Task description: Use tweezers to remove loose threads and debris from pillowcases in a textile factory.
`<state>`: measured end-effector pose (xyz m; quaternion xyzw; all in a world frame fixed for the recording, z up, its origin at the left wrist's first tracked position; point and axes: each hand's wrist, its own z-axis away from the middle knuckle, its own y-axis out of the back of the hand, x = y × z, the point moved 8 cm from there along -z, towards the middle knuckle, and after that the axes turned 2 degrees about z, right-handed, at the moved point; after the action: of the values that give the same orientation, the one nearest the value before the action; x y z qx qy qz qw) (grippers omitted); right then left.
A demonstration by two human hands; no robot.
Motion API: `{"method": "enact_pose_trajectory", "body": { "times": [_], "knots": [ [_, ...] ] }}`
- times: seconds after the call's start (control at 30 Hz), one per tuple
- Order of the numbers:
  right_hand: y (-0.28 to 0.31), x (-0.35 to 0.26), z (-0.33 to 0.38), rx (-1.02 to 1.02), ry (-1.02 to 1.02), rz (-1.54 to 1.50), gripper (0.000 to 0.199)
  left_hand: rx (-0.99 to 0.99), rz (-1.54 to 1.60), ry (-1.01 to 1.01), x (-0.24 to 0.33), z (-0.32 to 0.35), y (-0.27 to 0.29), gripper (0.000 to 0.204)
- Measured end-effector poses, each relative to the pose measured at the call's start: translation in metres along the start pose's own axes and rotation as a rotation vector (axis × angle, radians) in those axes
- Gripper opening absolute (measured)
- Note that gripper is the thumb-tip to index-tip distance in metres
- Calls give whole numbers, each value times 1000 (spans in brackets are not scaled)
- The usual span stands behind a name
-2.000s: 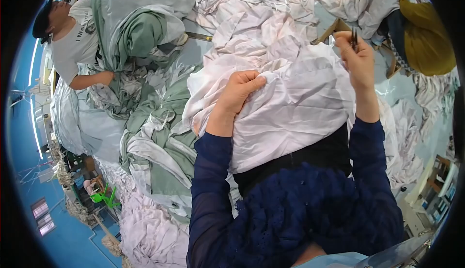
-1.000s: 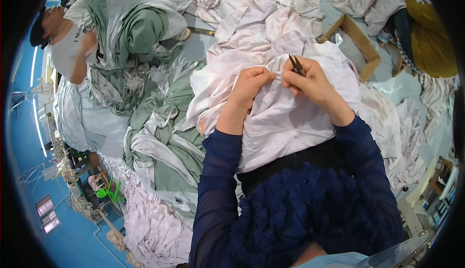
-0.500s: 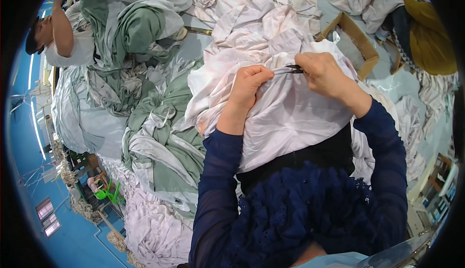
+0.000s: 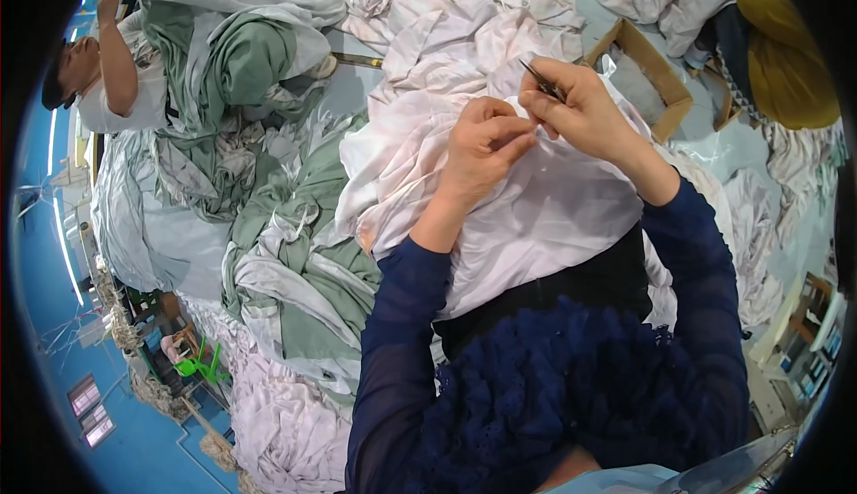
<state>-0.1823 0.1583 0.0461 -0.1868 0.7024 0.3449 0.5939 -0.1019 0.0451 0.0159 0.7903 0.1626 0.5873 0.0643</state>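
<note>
A pale pink-white cloth point(image 4: 527, 244) is spread over my lap and runs forward into a heap. My right hand point(image 4: 585, 110) is closed around small dark scissors point(image 4: 546, 83), whose thin tip points up and to the left. Its lower fingertips are pinched close to my left hand. My left hand point(image 4: 486, 146) is closed in a pinch just above the cloth, with thumb and forefinger almost touching the right fingertips. Whatever lies between the fingertips is too small to make out.
Green and white cloth point(image 4: 303, 271) is piled at my left, and more pale cloth point(image 4: 446, 30) lies ahead. An open cardboard box point(image 4: 669, 106) stands beyond my right hand. One person point(image 4: 116, 66) handles cloth at far left; another point(image 4: 786, 57) is at far right.
The scissors have swung upward in my right hand, away from the stretched cloth edge. My left hand has moved right, bringing both hands' fingertips together.
</note>
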Motion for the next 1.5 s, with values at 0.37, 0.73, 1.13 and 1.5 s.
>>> {"method": "enact_pose_trajectory", "body": {
  "times": [0.37, 0.73, 1.13, 1.5],
  "knots": [
    [10, 6, 13, 248, 42, 370, 19, 146, 179, 209, -32, -1, 26, 5],
    [-18, 1, 46, 142, 91, 473, 22, 201, 137, 130, -17, 2, 30, 4],
    [-17, 5, 42, 124, 114, 513, 16, 138, 174, 106, -12, 6, 24, 6],
    [-17, 8, 38, 86, 114, 563, 14, 88, 151, 87, -10, 5, 21, 6]
  ]
}}
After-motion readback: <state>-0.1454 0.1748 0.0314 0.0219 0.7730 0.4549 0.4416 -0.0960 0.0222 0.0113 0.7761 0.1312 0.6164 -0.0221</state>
